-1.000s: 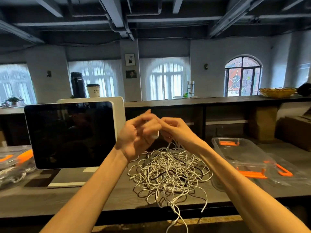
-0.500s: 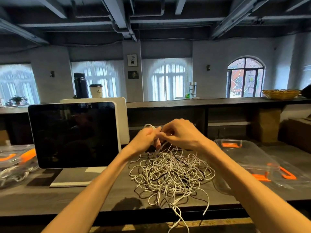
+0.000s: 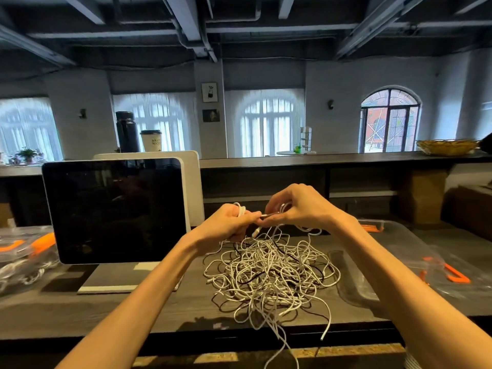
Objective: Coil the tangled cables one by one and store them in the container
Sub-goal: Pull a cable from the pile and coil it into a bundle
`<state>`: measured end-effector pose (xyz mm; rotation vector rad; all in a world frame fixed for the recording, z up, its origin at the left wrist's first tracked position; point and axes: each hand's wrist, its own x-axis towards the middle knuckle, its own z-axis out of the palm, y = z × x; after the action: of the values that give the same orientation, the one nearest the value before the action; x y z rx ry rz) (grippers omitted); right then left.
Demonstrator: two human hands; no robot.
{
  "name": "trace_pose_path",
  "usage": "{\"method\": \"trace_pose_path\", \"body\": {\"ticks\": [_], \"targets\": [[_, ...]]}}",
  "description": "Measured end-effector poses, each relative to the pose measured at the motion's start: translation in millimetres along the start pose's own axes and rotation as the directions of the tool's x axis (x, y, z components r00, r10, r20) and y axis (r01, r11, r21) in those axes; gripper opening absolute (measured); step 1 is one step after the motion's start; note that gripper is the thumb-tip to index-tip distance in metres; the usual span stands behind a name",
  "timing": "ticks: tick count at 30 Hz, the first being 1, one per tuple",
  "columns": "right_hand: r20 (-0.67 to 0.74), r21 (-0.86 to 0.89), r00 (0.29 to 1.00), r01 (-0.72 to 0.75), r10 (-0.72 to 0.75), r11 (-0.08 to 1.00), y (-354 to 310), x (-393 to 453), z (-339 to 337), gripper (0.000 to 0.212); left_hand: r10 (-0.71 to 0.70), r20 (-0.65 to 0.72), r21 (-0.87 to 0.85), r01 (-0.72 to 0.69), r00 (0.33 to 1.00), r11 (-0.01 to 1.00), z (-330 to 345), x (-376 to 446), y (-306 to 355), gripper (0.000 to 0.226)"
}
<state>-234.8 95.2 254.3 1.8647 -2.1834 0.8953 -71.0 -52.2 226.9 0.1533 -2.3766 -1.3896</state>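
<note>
Lowered toward the pile (image 3: pixel 269 272), both hands pinch cable: left hand (image 3: pixel 229 225) a small coil, right hand (image 3: pixel 298 209) the limp, light strand's plug end.

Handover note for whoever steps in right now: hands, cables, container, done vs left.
Left hand: grip closed around a small white cable coil.
Right hand: pinching the same cable near its end, stretched between both hands above the pile.
Tangled cable pile: on the dark table, a few strands hanging over the front edge.
Clear container with orange clips: open, right of the pile; no cable visible inside.
Done: first coil started.
Left: finish it, store it, then the remaining cables.
</note>
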Motion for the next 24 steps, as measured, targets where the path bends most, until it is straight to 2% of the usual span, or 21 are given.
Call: {"method": "trace_pose_path", "body": {"ticks": [3,5,7,9,11,13,15,18,21,22,24], "targets": [[0.011,-0.167,1.0,-0.022,0.024,0.986,4.9,3.4,5.3,0.027,0.043,-0.084,0.235,-0.022,0.996,0.972,2.4,4.3,-5.3,0.037],[0.025,-0.325,0.998,-0.05,0.062,0.944,3.8,6.2,7.7,0.037,0.043,-0.106,0.311,-0.008,0.993,0.95,4.4,5.6,-3.5,0.04],[0.054,-0.417,0.99,-0.097,0.131,0.904,5.2,6.5,7.9,0.045,-0.035,-0.079,0.161,0.047,0.996,0.986,0.9,4.7,-2.3,0.041],[0.075,-0.38,0.977,-0.155,0.198,0.912,10.4,5.3,10.5,0.053,-0.092,-0.045,-0.154,0.084,0.995,0.985,-4.8,2.2,-3.6,0.039],[0.081,-0.264,0.968,-0.21,0.239,0.941,16.4,4.0,18.8,0.065,-0.124,-0.042,-0.513,0.086,0.991,0.854,-10.4,0.0,-7.1,0.034],[0.057,-0.165,0.967,-0.235,0.247,0.958,20.7,1.1,30.1,0.067,-0.162,-0.056,-0.772,0.06,0.985,0.633,-15.0,0.8,-10.7,0.024],[0.027,-0.056,0.971,-0.236,0.238,0.97,24.2,-3.1,40.3,0.052,-0.229,-0.13,-0.849,0.011,0.965,0.528,-18.8,3.5,-16.4,0.025],[0.037,0.084,0.968,-0.251,0.249,0.964,30.1,-6.8,46.7,0.036,-0.341,-0.251,-0.872,-0.059,0.906,0.486,-20.5,7.1,-24.9,0.032],[0.111,0.218,0.953,-0.3,0.282,0.929,33.2,-5.7,50.2,0.013,-0.392,-0.321,-0.862,-0.095,0.862,0.497,-22.1,8.8,-33.2,0.032],[0.117,0.215,0.952,-0.301,0.281,0.929,32.8,-5.0,50.6,0.009,-0.394,-0.318,-0.854,-0.08,0.862,0.514,-22.6,8.5,-35.1,0.031],[0.119,0.085,0.952,-0.291,0.28,0.953,30.3,-4.0,50.4,0.009,-0.392,-0.269,-0.836,-0.011,0.88,0.548,-22.0,7.2,-37.1,0.03]]}}
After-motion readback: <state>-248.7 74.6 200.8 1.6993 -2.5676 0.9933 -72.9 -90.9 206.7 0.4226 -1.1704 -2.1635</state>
